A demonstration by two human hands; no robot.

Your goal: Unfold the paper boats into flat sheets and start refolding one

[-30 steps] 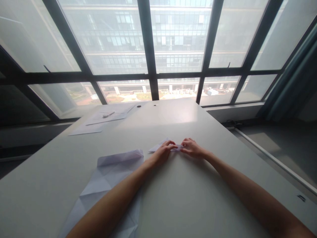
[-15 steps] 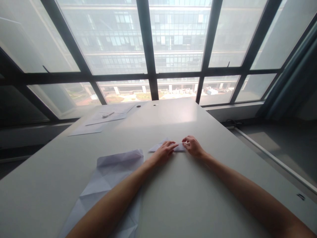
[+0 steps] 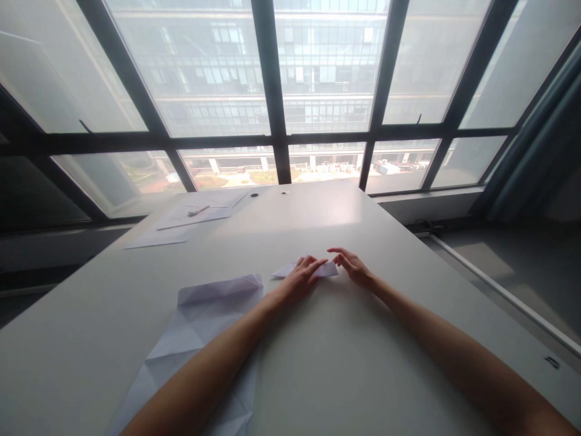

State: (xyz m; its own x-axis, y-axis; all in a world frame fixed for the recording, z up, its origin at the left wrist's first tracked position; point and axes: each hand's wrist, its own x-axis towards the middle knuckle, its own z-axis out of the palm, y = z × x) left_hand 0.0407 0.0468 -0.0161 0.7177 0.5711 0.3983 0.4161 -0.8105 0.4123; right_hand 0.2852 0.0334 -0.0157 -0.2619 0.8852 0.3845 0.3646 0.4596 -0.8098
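Note:
A small piece of folded white paper (image 3: pixel 327 269) lies on the white table, its left tip and right end showing on either side of my left hand (image 3: pixel 305 272). My left hand rests over its middle, fingers on the top and thumb at the near edge, gripping it. Close to the paper's right end is my right hand (image 3: pixel 354 267), its index finger stretched out and the other fingers curled a little. No paper shows between those fingers. Whether a fingertip touches the paper's edge is hard to make out.
A large creased paper sheet (image 3: pixel 213 321) lies under my left forearm. Farther left are flat sheets (image 3: pixel 167 236) with a white pen-like object (image 3: pixel 198 211) on top. Two small round holes sit near the table's far edge, before tall windows. A dark clip-like item (image 3: pixel 552 362) lies far right.
My right hand has come off the paper's right end, and its index finger has straightened and lifted. More of that end shows. My left hand stays nearly in place.

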